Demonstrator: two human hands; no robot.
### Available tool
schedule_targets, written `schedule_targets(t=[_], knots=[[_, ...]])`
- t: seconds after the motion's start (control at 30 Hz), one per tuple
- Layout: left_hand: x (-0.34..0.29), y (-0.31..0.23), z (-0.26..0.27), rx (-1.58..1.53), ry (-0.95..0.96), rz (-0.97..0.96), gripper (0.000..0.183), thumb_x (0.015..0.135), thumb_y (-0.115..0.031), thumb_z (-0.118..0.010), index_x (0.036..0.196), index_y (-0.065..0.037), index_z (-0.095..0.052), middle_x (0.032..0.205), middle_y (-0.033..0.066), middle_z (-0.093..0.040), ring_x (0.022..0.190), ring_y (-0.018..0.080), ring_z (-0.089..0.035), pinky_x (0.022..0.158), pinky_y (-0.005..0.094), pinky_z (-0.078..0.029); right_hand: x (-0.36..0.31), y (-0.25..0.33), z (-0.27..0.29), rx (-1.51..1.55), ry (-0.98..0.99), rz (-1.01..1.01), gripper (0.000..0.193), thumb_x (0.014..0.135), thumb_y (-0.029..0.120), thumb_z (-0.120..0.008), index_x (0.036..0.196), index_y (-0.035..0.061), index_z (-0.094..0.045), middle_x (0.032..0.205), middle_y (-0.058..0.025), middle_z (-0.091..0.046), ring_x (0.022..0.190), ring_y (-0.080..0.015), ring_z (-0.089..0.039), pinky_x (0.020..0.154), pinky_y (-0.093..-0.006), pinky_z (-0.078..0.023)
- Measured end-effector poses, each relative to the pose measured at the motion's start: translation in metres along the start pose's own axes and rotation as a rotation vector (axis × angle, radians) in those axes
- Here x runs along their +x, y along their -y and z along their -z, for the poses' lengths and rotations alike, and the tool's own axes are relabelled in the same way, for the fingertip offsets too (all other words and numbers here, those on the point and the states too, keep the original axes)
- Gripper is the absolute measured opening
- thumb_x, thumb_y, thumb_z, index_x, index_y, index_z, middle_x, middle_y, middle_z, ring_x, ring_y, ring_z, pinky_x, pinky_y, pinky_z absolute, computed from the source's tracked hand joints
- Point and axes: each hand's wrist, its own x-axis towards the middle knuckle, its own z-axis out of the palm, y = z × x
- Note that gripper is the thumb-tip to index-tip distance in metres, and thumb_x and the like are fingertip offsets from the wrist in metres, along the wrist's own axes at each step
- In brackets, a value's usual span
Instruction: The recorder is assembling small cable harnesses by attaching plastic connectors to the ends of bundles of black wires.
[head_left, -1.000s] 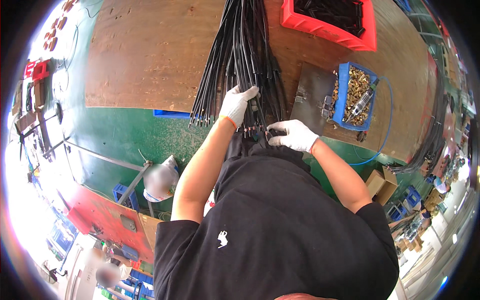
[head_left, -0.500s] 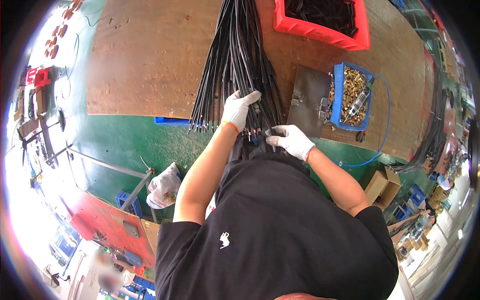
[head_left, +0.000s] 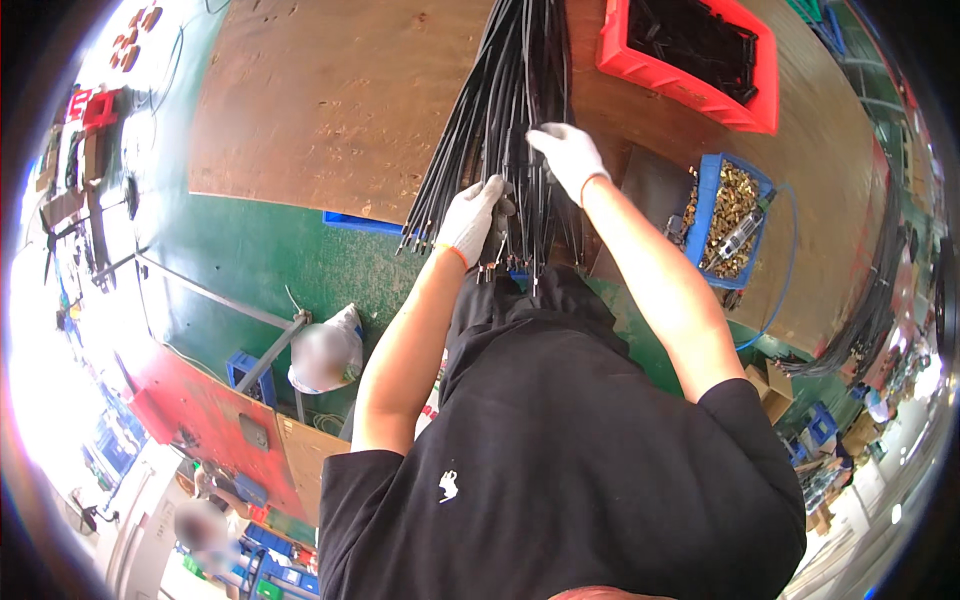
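Observation:
A thick bundle of long black cables [head_left: 515, 95] hangs over the table's near edge, with bare ends pointing toward my body. My left hand [head_left: 473, 222], in a white glove with an orange cuff, is closed around several cables near their ends. Farther up the bundle, on its right side, is my right hand [head_left: 570, 158], also gloved. Its fingers are bent together against the cables, and whatever they pinch is hidden.
On the brown table [head_left: 330, 110], a red crate [head_left: 685, 92] of black parts stands at the far right. Nearer is a blue bin [head_left: 708, 205] of brass fittings, with a tool [head_left: 738, 240] on top and a blue air hose [head_left: 795, 240] beside it. A white bag [head_left: 340, 350] stands lower left.
My right hand has moved up and away from the cable ends to higher on the bundle. My left hand stays on the cables. The whole view has shifted slightly.

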Motion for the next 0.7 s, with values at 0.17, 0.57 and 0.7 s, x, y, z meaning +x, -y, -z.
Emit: schedule_targets(t=[0.17,0.57,0.7], knots=[[-0.004,-0.005,0.0,-0.077,-0.004,0.064,0.022,0.105,-0.028,-0.063,0.113,-0.008,-0.068,0.083,0.0009,-0.066,0.06,0.0117,-0.057,0.054,0.0302,-0.049,-0.019,0.005,0.025,0.6,0.197,-0.269,0.074,0.091,0.003,-0.062,0.16,0.0094,-0.035,0.126,-0.0114,-0.064,0.088,-0.0216,-0.069,0.082,-0.0455,-0.062],[0.007,0.008,-0.025,-0.168,0.14,0.049,0.013,0.1,-0.018,-0.074,0.104,-0.007,-0.072,0.092,0.0021,-0.074,0.071,0.0118,-0.071,0.067,0.0308,-0.062,-0.144,-0.05,0.053,0.313,0.367,-0.207,0.048,0.095,0.004,-0.074,0.14,-0.004,-0.06,0.116,-0.0099,-0.071,0.092,-0.0166,-0.07,0.088,-0.0325,-0.059],[-0.003,0.004,-0.05,-0.049,0.019,-0.017,0.016,0.101,-0.022,-0.074,0.096,-0.007,-0.069,0.085,0.0003,-0.069,0.067,0.0081,-0.059,0.062,0.0265,-0.055,-0.169,-0.063,0.065,0.185,0.33,-0.081,0.056,0.092,0.003,-0.076,0.145,0.0004,-0.059,0.12,-0.011,-0.071,0.1,-0.0161,-0.068,0.093,-0.0323,-0.056]])
